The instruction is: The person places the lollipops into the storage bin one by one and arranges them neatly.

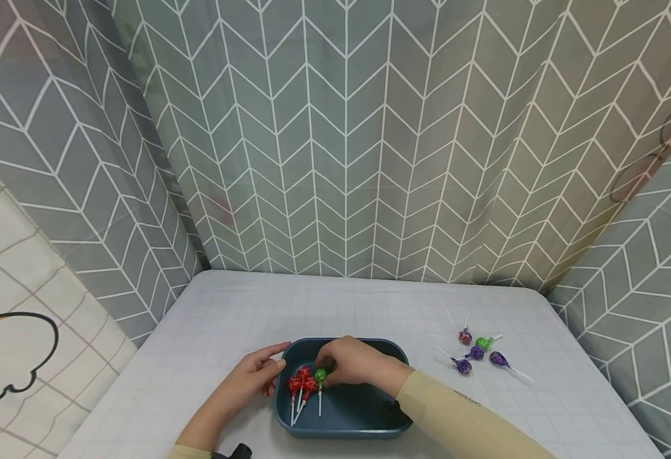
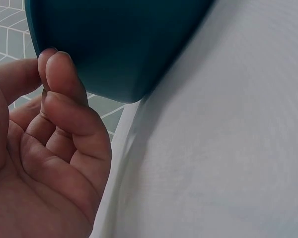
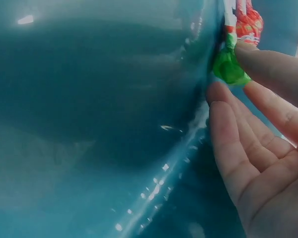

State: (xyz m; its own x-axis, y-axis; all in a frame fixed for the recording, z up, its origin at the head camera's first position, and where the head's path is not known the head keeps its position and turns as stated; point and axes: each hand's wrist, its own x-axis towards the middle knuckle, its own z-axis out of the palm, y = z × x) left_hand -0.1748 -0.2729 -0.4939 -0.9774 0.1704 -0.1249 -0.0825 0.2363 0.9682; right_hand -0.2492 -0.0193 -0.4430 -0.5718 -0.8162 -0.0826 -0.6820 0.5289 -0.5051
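A dark teal-blue tray (image 1: 364,435) lies near the front of the table. My left hand (image 1: 253,376) holds its left edge; the left wrist view shows curled fingers (image 2: 72,116) against the outer wall of the tray (image 2: 114,54). Inside the tray, my right hand (image 1: 355,363) pinches a green lollipop (image 1: 320,375) by its wrapped head, thumb and forefinger on it in the right wrist view, where the green wrapper (image 3: 228,67) shows beside a red one. Several red lollipops (image 1: 303,382) lie together at the tray's left end, sticks toward the front, just left of the green one.
On the table's right side lie several loose lollipops: purple ones such as this lollipop (image 1: 499,359), a green lollipop (image 1: 484,343) and a red-and-purple lollipop (image 1: 465,336). The white-covered table (image 1: 243,299) backs onto a grey patterned curtain (image 1: 346,159).
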